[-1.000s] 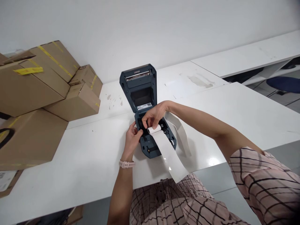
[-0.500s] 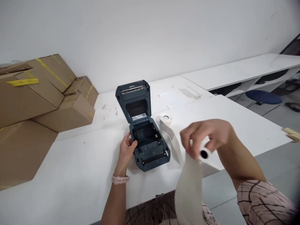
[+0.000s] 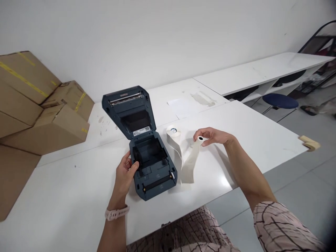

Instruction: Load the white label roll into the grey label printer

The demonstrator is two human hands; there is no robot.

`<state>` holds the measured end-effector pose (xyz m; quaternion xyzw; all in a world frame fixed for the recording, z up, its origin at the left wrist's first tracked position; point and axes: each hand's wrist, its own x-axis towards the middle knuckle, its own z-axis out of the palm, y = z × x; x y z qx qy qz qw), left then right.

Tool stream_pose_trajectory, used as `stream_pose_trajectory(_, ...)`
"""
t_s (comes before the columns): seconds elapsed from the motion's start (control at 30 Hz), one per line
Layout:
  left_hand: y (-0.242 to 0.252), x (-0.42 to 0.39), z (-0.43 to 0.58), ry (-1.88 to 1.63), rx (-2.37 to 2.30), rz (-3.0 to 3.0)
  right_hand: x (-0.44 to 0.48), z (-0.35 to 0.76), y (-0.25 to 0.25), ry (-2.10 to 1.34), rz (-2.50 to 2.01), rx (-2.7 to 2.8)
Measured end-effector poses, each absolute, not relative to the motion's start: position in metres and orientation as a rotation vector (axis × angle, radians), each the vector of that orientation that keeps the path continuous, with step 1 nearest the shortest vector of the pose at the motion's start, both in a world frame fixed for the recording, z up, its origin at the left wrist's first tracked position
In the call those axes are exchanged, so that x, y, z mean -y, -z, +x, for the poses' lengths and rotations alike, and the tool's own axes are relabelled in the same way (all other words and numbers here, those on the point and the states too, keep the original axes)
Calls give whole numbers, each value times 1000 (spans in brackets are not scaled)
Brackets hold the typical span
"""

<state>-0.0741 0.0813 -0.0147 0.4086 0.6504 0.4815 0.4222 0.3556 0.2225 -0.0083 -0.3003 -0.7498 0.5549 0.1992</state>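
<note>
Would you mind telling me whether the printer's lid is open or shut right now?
Open: the lid stands tilted back from the printer, baring its roll bay; the left hand touches its side.

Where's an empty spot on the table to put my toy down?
The widest bare patch lies front-left, between the cardboard boxes and the left hand. Another lies beyond the right hand, toward the table corner. It's crowded between the printer and that hand: a paper roll and the paper strip it holds.

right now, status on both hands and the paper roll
Left hand grips label printer side, lid open, bay empty. Right hand pinches paper roll, strip trailing onto table. Second roll stands beside printer.
</note>
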Motion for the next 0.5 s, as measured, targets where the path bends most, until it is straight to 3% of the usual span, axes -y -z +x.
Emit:
stream_pose_trajectory(0.17, 13, -82, -72, -1212, -1647, 988, -222, 387, -5, -1590, -567, 2053)
stream_pose_trajectory(0.5, 11, -82, -70, -1202, -1698, 964, -242, 328, 26, -1683, -767, 2177)
